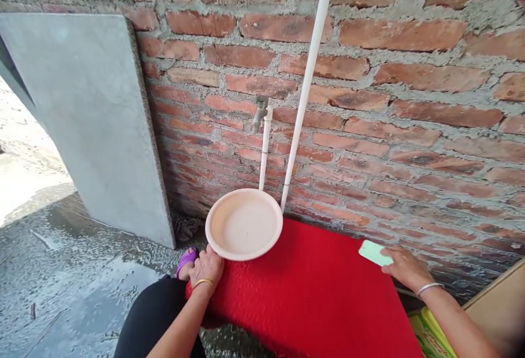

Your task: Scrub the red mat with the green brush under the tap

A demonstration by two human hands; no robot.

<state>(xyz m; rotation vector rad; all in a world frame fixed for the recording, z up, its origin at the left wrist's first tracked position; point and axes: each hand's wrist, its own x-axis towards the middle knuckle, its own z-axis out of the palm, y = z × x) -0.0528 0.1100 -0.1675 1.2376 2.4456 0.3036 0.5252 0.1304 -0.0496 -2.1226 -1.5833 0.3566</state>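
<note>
A pale pink basin (245, 227) sits at the left end of the red-covered table (320, 298), with a little liquid or a wet sheen inside that I cannot tell apart. My left hand (207, 268), with a gold bangle at the wrist, is closed at the basin's near-left rim; its fingertips are partly hidden. At the table's right edge, my right hand (408, 266) pinches a flat, pale green rounded plate (374, 252) by its right end. The plate has a small hole near one corner and lies over the red cloth.
A grey tap (260, 113) on a white pipe stands behind the basin against the brick wall (410, 101). Another white pipe (305, 90) rises beside it. At left leans a concrete slab (94, 117) over wet floor (94, 298). A yellow-green package (430, 333) is low at right.
</note>
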